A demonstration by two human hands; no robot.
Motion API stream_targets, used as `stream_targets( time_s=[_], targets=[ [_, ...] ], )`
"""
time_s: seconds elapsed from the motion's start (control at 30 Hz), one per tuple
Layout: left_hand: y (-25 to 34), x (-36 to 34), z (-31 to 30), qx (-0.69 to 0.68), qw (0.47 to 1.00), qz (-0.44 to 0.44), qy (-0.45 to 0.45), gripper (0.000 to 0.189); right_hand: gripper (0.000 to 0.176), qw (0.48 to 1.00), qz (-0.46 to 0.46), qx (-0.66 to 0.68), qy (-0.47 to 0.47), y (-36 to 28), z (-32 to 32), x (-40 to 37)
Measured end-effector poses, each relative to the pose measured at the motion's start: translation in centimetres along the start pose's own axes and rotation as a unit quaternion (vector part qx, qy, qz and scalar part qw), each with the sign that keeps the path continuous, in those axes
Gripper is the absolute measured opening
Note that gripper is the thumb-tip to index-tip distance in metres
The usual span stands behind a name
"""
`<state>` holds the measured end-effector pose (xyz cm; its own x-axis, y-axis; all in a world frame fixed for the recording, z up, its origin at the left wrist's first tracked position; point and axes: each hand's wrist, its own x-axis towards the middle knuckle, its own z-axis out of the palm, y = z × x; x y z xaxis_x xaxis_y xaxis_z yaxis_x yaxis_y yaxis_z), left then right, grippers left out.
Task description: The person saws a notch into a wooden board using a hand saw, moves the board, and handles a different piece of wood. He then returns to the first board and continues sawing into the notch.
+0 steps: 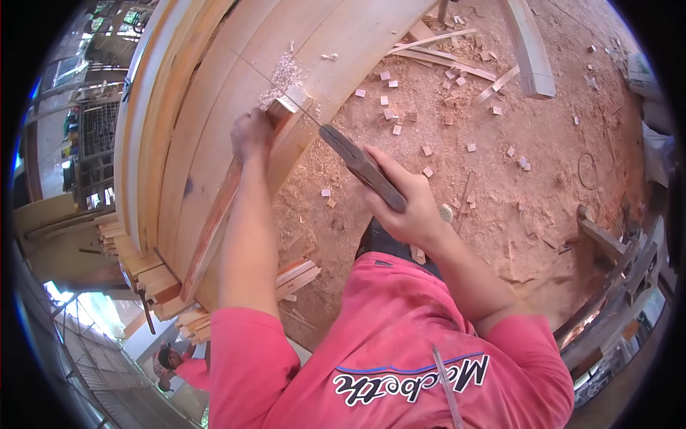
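My right hand [411,204] is wrapped round the dark wooden handle of a handsaw [355,159]. The saw's thin blade, seen almost edge-on, runs up and left across the far end of a long wooden strip [213,223]. My left hand [251,136] grips that strip close to its far end, just beside the blade; some of its fingers are hidden. Beneath the strip lie wide pale boards [207,107]. A heap of sawdust [284,75] sits on the boards around the blade.
Several small cut blocks [388,113] and loose offcuts [446,61] litter the dusty ground [500,207]. A thick timber beam [529,53] juts in at the top right. Stacked wood strips [296,277] lie below the boards. Another person [187,366] is at the lower left.
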<state>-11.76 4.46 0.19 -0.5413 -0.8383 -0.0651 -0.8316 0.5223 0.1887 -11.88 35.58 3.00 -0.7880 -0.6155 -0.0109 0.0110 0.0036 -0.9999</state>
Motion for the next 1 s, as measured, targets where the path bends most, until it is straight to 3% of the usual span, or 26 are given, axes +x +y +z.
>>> stream_targets(
  time_s=[0.07, 0.13, 0.3, 0.4, 0.57, 0.6, 0.77, 0.83, 0.93, 1.0],
  targets=[
    [-0.3, -0.1, 0.1, 0.017, 0.999, 0.047, 0.004, 0.053, 0.059, 0.999, 0.026, -0.013, -0.032, -0.4, 0.1, 0.7],
    [0.4, -0.5, 0.1, -0.027, 0.997, -0.059, 0.035, 0.05, 0.059, 0.997, 0.048, -0.025, -0.056, -0.7, 0.2, 1.2],
    [0.3, -0.6, 0.1, -0.044, 0.998, -0.046, 0.016, 0.049, 0.063, 0.994, 0.016, -0.053, -0.096, -1.5, -3.0, -3.2],
    [0.1, -0.6, 0.6, -0.034, 0.999, -0.028, 0.024, 0.05, 0.065, 0.986, 0.063, -0.07, -0.139, -3.1, -5.7, -4.7],
    [-0.2, -0.8, 0.6, -0.065, 0.997, -0.047, 0.003, 0.049, 0.065, 0.991, 0.033, -0.017, -0.127, -0.9, 0.6, 6.0],
    [-0.4, -0.8, 0.5, -0.066, 0.998, -0.016, 0.002, 0.047, 0.064, 0.992, 0.031, -0.009, -0.121, -0.3, 2.1, 7.8],
    [-1.3, -0.3, 1.6, -0.067, 0.995, 0.06, 0.044, 0.043, 0.063, 0.997, 0.013, -0.02, -0.08, -1.7, 0.7, 4.2],
    [-0.7, -0.7, 0.4, -0.092, 0.995, -0.012, -0.047, 0.04, 0.062, 0.991, 0.068, -0.05, -0.1, -3.3, -1.2, 1.6],
    [-0.7, -0.7, 0.8, -0.078, 0.996, -0.028, -0.032, 0.043, 0.062, 0.994, 0.039, -0.018, -0.105, -2.7, -0.7, 3.5],
    [-0.7, -1.0, 0.8, -0.075, 0.997, 0.015, -0.014, 0.043, 0.063, 0.987, 0.088, 0.018, -0.136, -1.1, 2.3, 9.0]
  ],
)
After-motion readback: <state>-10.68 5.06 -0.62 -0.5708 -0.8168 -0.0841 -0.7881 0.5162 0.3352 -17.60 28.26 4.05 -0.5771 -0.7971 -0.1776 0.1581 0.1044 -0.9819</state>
